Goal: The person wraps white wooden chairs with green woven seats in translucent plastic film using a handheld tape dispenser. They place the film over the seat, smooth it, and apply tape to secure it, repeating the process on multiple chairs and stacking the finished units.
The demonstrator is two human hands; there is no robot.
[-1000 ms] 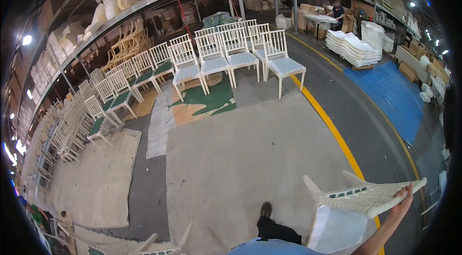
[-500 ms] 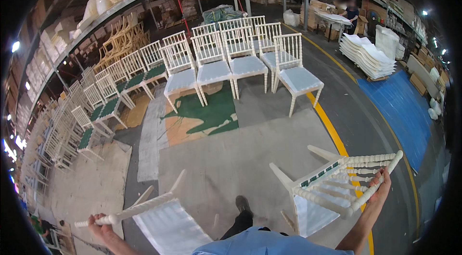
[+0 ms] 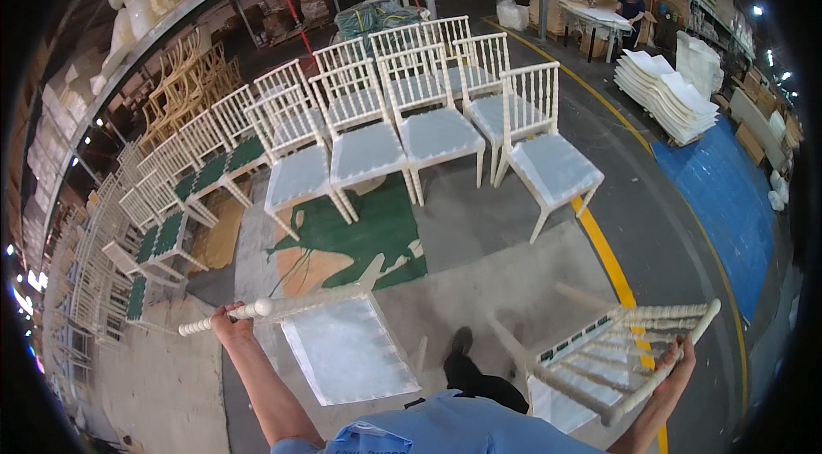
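My left hand [image 3: 231, 323] is wrapped round the back of a cream wooden chair [image 3: 349, 349] with a pale bluish-white seat, held tilted at my left front. A second cream chair [image 3: 561, 403], with turned spindles in its back, is at my right side. The fingers of my right hand [image 3: 679, 361] close round its top rail. Green patches show along this chair's rear seat edge. My body hides part of the right chair's seat. Just ahead stands the nearest row chair [image 3: 558, 170], with the same pale seat.
More pale-seated chairs [image 3: 368, 152] stand in rows ahead; green-seated chairs [image 3: 161, 235] stand at the left. A yellow line [image 3: 612, 261] runs along the floor at right. Beyond it are a blue sheet [image 3: 715, 206] and stacked white sheets [image 3: 664, 94]. A person [image 3: 632, 13] stands at a far table.
I have moved forward, closer to the chair rows. The left chair has swung forward and up in view with my left hand. My right hand still grips the other chair.
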